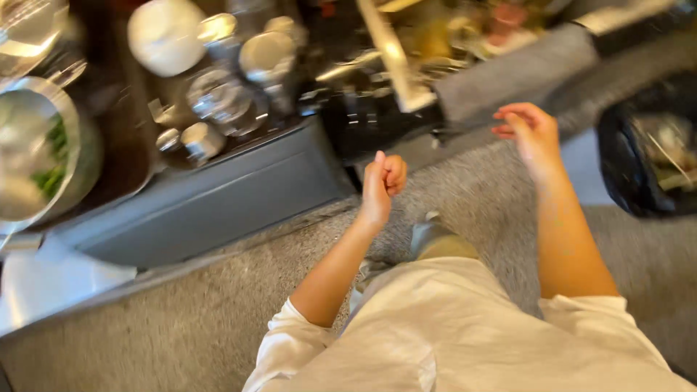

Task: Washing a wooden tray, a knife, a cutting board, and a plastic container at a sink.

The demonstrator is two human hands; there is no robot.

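Beside grey counter [218, 196] — fist [383, 181] empty.

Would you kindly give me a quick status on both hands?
Left hand fisted, empty, over grey floor. Right hand loosely curled, empty. Nearest: grey cabinet with metal pots. Nothing between hands.

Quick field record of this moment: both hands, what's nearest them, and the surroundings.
left hand: closed in a fist, holds nothing visible
right hand: fingers loosely curled, empty
nearest: grey counter front, dark bin bag
counter top: blurred metal containers, pan with greens
floor: grey, speckled
clothing: white garment
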